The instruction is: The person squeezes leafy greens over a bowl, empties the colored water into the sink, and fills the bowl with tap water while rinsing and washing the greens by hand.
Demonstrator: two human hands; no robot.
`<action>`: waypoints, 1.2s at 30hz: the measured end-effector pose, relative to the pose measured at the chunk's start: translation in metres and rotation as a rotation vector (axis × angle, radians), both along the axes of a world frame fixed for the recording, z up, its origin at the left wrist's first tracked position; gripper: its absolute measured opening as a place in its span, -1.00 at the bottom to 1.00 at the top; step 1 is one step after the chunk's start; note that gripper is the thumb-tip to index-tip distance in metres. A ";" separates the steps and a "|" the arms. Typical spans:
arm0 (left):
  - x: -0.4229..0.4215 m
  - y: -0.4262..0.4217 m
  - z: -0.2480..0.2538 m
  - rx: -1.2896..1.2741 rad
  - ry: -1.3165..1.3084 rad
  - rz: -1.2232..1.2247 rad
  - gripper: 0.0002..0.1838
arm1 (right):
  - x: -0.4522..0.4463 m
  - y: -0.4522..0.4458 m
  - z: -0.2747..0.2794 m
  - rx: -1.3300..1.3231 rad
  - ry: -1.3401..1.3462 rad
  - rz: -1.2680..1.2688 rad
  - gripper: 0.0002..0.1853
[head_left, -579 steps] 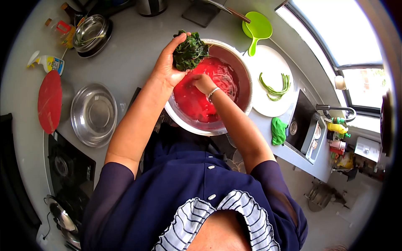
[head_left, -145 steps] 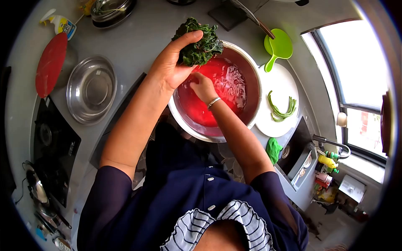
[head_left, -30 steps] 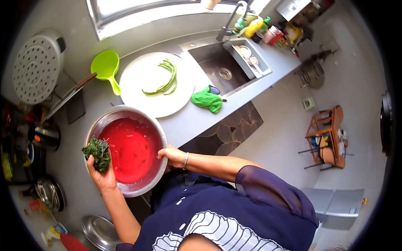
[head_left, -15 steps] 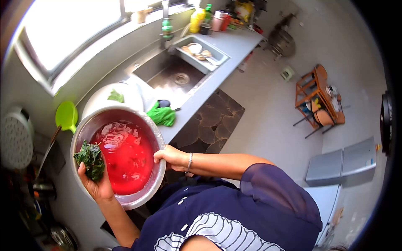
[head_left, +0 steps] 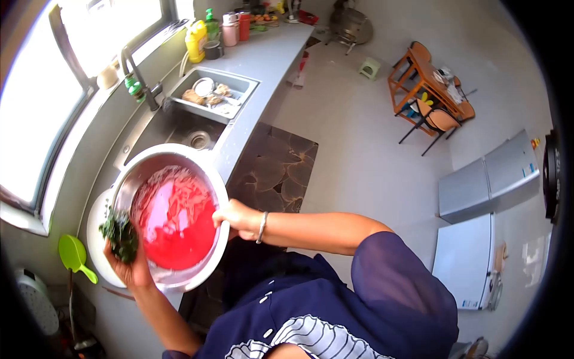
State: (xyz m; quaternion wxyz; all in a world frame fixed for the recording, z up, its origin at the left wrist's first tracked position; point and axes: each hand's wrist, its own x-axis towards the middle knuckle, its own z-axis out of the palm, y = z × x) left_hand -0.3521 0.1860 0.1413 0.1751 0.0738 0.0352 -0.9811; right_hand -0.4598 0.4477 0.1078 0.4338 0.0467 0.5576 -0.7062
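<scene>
A wide metal basin (head_left: pixel 208 175) with red liquid (head_left: pixel 179 239) in it hangs between my hands, tilted, partly over the sink's near end. My right hand (head_left: pixel 241 219) is closed on the basin's right rim. At the left rim, my left hand (head_left: pixel 133 268) holds a clump of dark leafy greens (head_left: pixel 121 238) against the basin's side. Whether its hidden fingers also support the basin I cannot tell. A white round plate or lid (head_left: pixel 97 239) lies partly hidden behind the basin.
The sink (head_left: pixel 170 128) carries a grey tray (head_left: pixel 245 90) with dishes, under a faucet (head_left: pixel 139 84). A lime-green scoop (head_left: pixel 72 252) is at left. Bottles, including a yellow one (head_left: pixel 195 42), stand farther back. A dark mat (head_left: pixel 278 167) covers the floor beside the counter.
My view has turned toward the sink. The basin, held in both hands, has moved toward the sink and now hides the green cloth. The liquid's surface ripples differently.
</scene>
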 end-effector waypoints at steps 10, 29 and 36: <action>-0.121 -0.008 -0.021 -0.182 -0.050 0.061 -0.56 | -0.138 0.011 -0.030 0.096 -0.023 -0.024 -0.73; -0.255 -0.042 -0.065 -0.304 -0.218 0.153 -0.33 | -0.364 -0.046 -0.002 0.482 0.224 0.065 -0.43; -0.252 -0.023 -0.080 -0.251 -0.234 0.213 -0.38 | -0.399 -0.054 -0.007 0.533 0.454 0.104 -0.33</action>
